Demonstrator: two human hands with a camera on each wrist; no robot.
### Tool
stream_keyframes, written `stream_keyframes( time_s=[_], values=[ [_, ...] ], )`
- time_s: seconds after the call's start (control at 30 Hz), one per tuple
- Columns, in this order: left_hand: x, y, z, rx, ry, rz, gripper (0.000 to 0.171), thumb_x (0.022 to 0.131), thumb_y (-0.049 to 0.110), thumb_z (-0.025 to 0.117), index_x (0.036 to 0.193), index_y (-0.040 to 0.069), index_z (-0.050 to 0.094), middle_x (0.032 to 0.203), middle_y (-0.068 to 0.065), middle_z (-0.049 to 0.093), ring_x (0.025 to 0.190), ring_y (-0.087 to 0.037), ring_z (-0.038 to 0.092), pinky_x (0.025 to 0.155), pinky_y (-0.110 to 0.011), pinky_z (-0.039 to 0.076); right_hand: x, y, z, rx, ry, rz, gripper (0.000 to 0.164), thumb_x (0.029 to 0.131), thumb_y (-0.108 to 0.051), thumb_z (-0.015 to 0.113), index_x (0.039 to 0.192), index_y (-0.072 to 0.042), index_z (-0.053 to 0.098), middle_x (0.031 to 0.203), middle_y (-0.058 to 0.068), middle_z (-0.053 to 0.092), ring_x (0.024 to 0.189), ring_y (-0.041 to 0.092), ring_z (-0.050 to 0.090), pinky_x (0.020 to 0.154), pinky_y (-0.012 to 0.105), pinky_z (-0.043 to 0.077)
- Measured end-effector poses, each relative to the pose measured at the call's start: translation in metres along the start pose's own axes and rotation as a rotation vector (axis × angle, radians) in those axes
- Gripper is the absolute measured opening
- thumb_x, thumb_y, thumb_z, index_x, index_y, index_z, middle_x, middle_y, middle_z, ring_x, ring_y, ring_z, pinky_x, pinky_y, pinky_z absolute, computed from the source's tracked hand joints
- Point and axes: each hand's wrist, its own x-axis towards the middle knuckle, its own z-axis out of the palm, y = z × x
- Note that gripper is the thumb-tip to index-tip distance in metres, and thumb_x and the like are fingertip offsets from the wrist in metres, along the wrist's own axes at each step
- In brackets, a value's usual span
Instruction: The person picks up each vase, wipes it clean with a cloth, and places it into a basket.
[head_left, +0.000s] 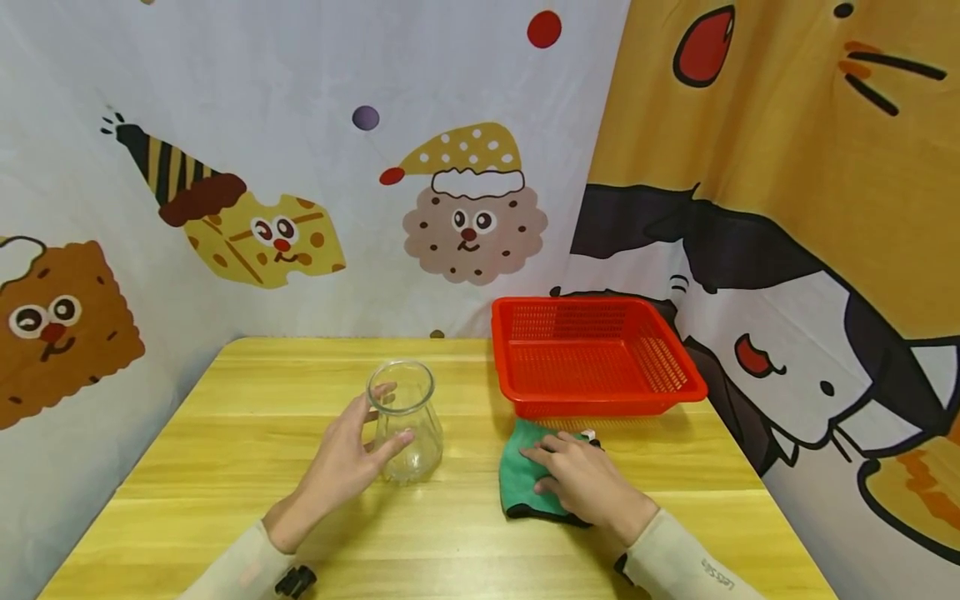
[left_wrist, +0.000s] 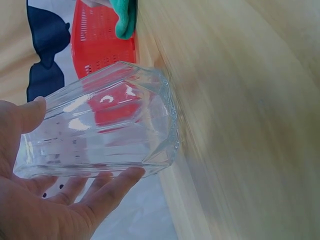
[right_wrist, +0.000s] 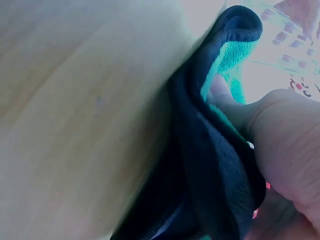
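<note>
In the head view my left hand holds a clear glass vase from its left side, the thumb across the near side and fingers behind. The vase stands upright on the table; the left wrist view shows its faceted glass wall between thumb and fingers. My right hand rests on a green cloth with black edging, fingers spread and slightly bent. In the right wrist view the thumb touches the green side, and the cloth's dark hem bunches up. The undersides of the right fingertips are hidden.
A red plastic basket with perforated walls stands behind the cloth, at the table's back right. The wood-grain table meets a printed curtain at the back and on both sides. A small white tag shows beside the right hand.
</note>
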Motion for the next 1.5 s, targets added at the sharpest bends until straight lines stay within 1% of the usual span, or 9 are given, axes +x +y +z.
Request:
stream_keyframes(
  time_s=[0.1, 0.23, 0.33, 0.6, 0.9, 1.07, 1.17, 1.3, 1.5],
  values=[
    [-0.001, 0.000, 0.000, -0.005, -0.004, -0.007, 0.077, 0.105, 0.030, 0.091, 0.170, 0.010, 0.053, 0.173, -0.030, 0.055, 0.139, -0.062, 0.069, 0.092, -0.057, 0.077, 0.000, 0.000, 0.001, -0.019, 0.027, -0.020, 0.051, 0.096, -0.025, 0.097, 0.143, -0.012, 0.083, 0.125, 0.003, 0.084, 0.114, 0.023, 0.080, 0.110, 0.050, 0.071],
    [-0.001, 0.001, -0.002, -0.019, -0.004, -0.006, 0.076, 0.105, 0.029, 0.091, 0.169, 0.011, 0.054, 0.174, -0.028, 0.056, 0.140, -0.062, 0.068, 0.093, -0.058, 0.076, 0.001, 0.001, 0.003, -0.045, 0.080, -0.035, 0.047, 0.092, -0.024, 0.100, 0.136, -0.014, 0.086, 0.113, -0.002, 0.083, 0.098, 0.018, 0.075, 0.085, 0.035, 0.072],
    [0.000, 0.002, -0.004, -0.019, -0.006, 0.005, 0.076, 0.105, 0.028, 0.091, 0.169, 0.010, 0.054, 0.173, -0.028, 0.056, 0.140, -0.062, 0.068, 0.093, -0.059, 0.076, 0.002, 0.001, 0.005, -0.056, 0.112, -0.044, 0.045, 0.090, -0.023, 0.102, 0.132, -0.015, 0.088, 0.108, -0.004, 0.081, 0.092, 0.015, 0.072, 0.078, 0.029, 0.069],
    [0.001, 0.000, -0.003, -0.017, -0.028, -0.004, 0.077, 0.105, 0.027, 0.091, 0.170, 0.011, 0.053, 0.173, -0.025, 0.057, 0.141, -0.062, 0.068, 0.096, -0.060, 0.076, 0.001, 0.004, 0.010, -0.017, 0.155, -0.046, 0.039, 0.090, -0.015, 0.102, 0.127, -0.014, 0.090, 0.106, -0.004, 0.082, 0.092, 0.015, 0.074, 0.079, 0.029, 0.071],
    [0.001, -0.002, -0.004, -0.032, -0.041, -0.007, 0.076, 0.106, 0.028, 0.090, 0.170, 0.012, 0.053, 0.175, -0.022, 0.057, 0.141, -0.060, 0.068, 0.097, -0.058, 0.076, -0.002, 0.011, 0.012, 0.061, 0.228, -0.052, 0.037, 0.090, -0.005, 0.100, 0.125, -0.014, 0.089, 0.115, -0.001, 0.086, 0.102, 0.017, 0.079, 0.086, 0.037, 0.076],
    [0.001, -0.004, -0.001, -0.029, -0.048, 0.017, 0.076, 0.106, 0.026, 0.090, 0.170, 0.013, 0.053, 0.175, -0.022, 0.057, 0.141, -0.060, 0.069, 0.095, -0.054, 0.077, -0.008, 0.009, 0.007, 0.120, 0.305, -0.039, 0.040, 0.087, -0.005, 0.102, 0.124, -0.015, 0.088, 0.116, -0.005, 0.087, 0.098, 0.012, 0.076, 0.084, 0.034, 0.074],
    [0.002, -0.004, 0.000, -0.039, -0.055, 0.018, 0.076, 0.106, 0.026, 0.090, 0.171, 0.013, 0.052, 0.176, -0.022, 0.056, 0.142, -0.060, 0.069, 0.096, -0.053, 0.076, -0.010, 0.006, 0.001, 0.168, 0.359, -0.035, 0.044, 0.085, -0.004, 0.103, 0.125, -0.015, 0.088, 0.116, -0.007, 0.086, 0.097, 0.008, 0.074, 0.081, 0.029, 0.071],
    [0.004, -0.005, 0.000, -0.037, -0.055, 0.015, 0.076, 0.106, 0.025, 0.090, 0.170, 0.013, 0.053, 0.176, -0.021, 0.056, 0.143, -0.060, 0.068, 0.095, -0.050, 0.077, -0.009, 0.001, -0.007, 0.209, 0.431, -0.049, 0.047, 0.083, 0.000, 0.103, 0.126, -0.013, 0.088, 0.115, -0.005, 0.087, 0.097, 0.008, 0.076, 0.080, 0.028, 0.071],
    [0.004, -0.005, -0.002, -0.034, -0.061, 0.015, 0.076, 0.106, 0.025, 0.090, 0.170, 0.009, 0.053, 0.176, -0.022, 0.056, 0.142, -0.062, 0.067, 0.095, -0.047, 0.077, -0.006, -0.004, -0.018, 0.262, 0.460, -0.049, 0.047, 0.083, 0.003, 0.101, 0.126, -0.011, 0.087, 0.114, -0.003, 0.087, 0.099, 0.010, 0.079, 0.081, 0.029, 0.072]
  ],
)
